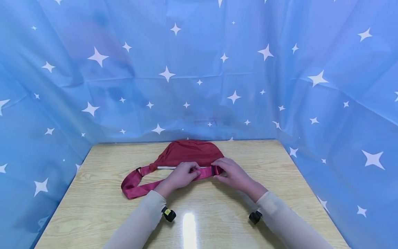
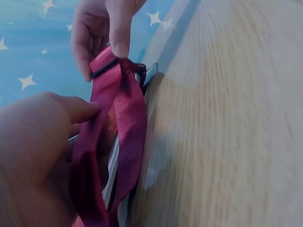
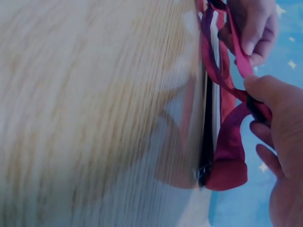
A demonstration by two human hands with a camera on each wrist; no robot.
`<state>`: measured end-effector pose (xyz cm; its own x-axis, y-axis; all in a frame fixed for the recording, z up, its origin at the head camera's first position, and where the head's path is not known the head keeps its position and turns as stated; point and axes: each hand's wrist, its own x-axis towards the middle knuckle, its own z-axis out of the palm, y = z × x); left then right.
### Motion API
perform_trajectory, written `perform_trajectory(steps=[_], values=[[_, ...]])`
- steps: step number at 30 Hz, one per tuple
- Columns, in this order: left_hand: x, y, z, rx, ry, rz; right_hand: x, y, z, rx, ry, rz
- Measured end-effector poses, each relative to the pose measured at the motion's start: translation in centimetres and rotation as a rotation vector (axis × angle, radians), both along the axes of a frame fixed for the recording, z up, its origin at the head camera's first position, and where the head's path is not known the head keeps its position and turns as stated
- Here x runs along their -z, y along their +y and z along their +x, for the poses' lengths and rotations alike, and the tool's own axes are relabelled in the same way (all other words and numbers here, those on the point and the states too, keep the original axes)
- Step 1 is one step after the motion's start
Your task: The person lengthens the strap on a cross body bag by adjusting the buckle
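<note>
A dark red waist bag point(image 1: 189, 153) lies at the far edge of the table, a pale zip line point(image 1: 166, 167) along its near side. Its crimson strap point(image 1: 133, 185) loops out to the left and passes in front of the bag. My left hand point(image 1: 182, 175) pinches the strap between thumb and fingers, near the bag's middle. To its right, my right hand point(image 1: 232, 175) grips the strap at a black slider buckle point(image 3: 258, 111). Between the hands the strap runs fairly straight. In the left wrist view, two layers of webbing point(image 2: 130, 123) hang side by side.
The wood-grain table point(image 1: 93, 214) extends to the front and both sides. A blue curtain with white stars point(image 1: 199, 69) stands right behind the bag and along both sides. Small black cameras point(image 1: 169, 215) sit at the wrists.
</note>
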<state>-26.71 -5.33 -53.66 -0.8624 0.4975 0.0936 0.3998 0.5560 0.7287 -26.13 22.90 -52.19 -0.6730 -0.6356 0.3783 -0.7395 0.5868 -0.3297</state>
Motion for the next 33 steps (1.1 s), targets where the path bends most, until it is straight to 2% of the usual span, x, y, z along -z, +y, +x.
perform_trajectory(steps=[5,10,19,27,33], values=[[0.0,-0.2,-0.1,0.021,0.015,0.016,0.2,-0.1,-0.2,-0.021,-0.005,-0.011],[-0.2,0.2,-0.3,0.041,0.036,0.023,0.1,-0.2,-0.3,-0.026,-0.064,-0.008],[-0.4,1.0,-0.6,0.061,0.037,0.031,-0.4,-0.4,0.1,0.032,-0.136,0.033],[-0.4,1.9,-1.1,0.084,0.027,0.067,-0.3,-0.9,-0.1,-0.005,-0.127,0.038],[-0.2,2.3,-1.2,0.063,0.019,0.067,-0.1,-1.1,0.0,0.003,-0.116,0.049]])
